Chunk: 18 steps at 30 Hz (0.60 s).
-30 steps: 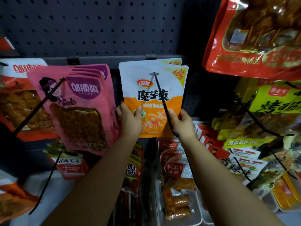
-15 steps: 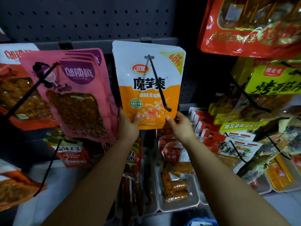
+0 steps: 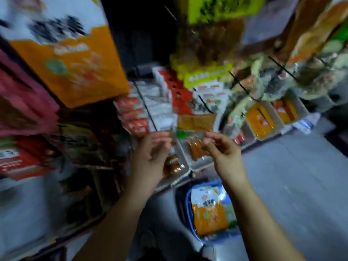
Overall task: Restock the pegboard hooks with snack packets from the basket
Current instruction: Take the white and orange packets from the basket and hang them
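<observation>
The view is blurred by motion. A white and orange snack packet [image 3: 69, 59] hangs at the upper left, with nothing touching it. Below it, my left hand [image 3: 150, 153] and my right hand [image 3: 220, 147] hover in the air with loosely curled fingers and hold nothing. Down on the floor stands a blue basket [image 3: 190, 219] holding more white and orange packets [image 3: 209, 210]; it lies below and between my forearms.
Pink packets [image 3: 24, 108] hang at the left, red ones [image 3: 18, 162] below them. Yellow and green packets [image 3: 207, 53] hang on black hooks [image 3: 243, 85] at the right. White trays of snacks [image 3: 263, 121] line the low shelf. Grey floor [image 3: 291, 176] spreads to the right.
Both hands have let go of the white and orange packet, which stays hanging, and have dropped lower. My head has swung down and right, bringing the basket into view.
</observation>
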Available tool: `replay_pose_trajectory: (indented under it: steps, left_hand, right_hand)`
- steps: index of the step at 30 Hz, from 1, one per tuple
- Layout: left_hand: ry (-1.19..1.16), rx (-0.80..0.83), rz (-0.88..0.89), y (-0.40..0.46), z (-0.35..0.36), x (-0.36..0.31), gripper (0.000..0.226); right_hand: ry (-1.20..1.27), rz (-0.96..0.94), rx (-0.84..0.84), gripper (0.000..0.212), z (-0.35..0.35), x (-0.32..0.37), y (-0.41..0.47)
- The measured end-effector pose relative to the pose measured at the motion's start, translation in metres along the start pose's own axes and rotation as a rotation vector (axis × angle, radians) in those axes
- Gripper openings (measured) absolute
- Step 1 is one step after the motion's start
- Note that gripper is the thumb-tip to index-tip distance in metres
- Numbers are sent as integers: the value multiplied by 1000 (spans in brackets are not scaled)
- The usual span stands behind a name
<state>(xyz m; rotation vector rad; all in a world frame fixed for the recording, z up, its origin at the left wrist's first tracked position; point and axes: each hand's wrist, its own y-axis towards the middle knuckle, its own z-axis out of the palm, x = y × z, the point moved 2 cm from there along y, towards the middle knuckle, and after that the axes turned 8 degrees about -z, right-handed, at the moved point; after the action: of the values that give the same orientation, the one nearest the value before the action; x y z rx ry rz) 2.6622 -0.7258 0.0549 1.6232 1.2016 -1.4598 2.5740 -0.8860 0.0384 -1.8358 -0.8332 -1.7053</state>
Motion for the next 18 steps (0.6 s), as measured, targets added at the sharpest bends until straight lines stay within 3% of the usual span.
replay_pose_trajectory:
  steps: [4,8,11,18]
  left_hand:
    - [42,277,-162,-21,100,67,29]
    - [110,448,-317,-31,182,180,28]
    - [239,475,-403,-23,222,295,14]
    - [482,403,-804,-8,261,540,15]
  right_hand:
    - [-70,188,-105,22,-91,-80,-37]
    - [-175,412,-145,22,-156,-201,-72]
    - [-255,591,-104,8,-181,-310,-93]
    - [-544,814,190,29,-173,-545,-103]
